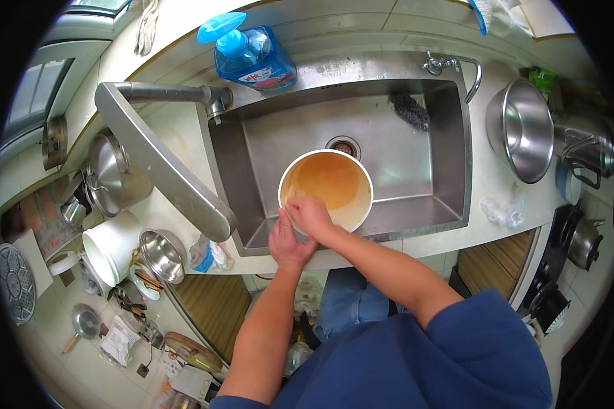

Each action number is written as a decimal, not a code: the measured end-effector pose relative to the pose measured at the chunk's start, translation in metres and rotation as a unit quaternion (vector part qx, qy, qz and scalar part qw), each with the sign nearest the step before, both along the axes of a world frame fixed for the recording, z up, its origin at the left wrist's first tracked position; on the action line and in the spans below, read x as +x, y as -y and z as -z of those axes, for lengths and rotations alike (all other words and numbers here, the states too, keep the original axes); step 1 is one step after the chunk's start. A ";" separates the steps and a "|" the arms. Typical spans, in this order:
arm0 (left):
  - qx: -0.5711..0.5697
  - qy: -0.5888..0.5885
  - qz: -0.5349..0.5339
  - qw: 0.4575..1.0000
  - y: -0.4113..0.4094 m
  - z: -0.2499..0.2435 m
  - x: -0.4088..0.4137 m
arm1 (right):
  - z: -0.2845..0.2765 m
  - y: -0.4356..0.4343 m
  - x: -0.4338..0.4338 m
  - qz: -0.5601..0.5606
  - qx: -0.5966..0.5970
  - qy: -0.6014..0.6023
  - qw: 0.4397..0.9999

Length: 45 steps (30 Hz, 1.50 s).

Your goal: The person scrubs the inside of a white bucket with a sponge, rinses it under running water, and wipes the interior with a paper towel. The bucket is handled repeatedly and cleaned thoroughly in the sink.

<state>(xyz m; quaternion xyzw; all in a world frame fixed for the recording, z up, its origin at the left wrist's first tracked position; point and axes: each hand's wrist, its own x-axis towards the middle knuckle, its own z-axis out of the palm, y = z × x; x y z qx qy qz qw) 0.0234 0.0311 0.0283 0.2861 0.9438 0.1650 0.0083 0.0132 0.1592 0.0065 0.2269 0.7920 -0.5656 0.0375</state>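
Note:
A round white bucket point(366, 204) stands tilted in the stainless steel sink point(404, 168), at its near side. Its inside bottom looks orange-brown; I cannot tell whether that is liquid or a stain. My left hand point(289, 243) grips the bucket's near left side from outside, its fingers up by the rim. Reaching over the near rim, my right hand point(311, 217) has curled fingers against the inner left wall. Whether those fingers hold something small is hidden. Beyond the bucket is the drain strainer point(344, 147).
Dark steel wool point(410, 112) lies in the sink's far right corner. A faucet point(169, 163) reaches over the left edge. Behind stands a blue pump bottle point(256, 59). A steel basin point(527, 130) leans at right. Left are a steel bowl point(162, 255) and cloths point(211, 254).

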 end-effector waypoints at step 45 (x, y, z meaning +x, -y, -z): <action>0.001 0.028 0.008 1.000 -0.001 0.006 -0.001 | 0.097 -0.011 -0.054 0.303 -0.172 0.084 0.933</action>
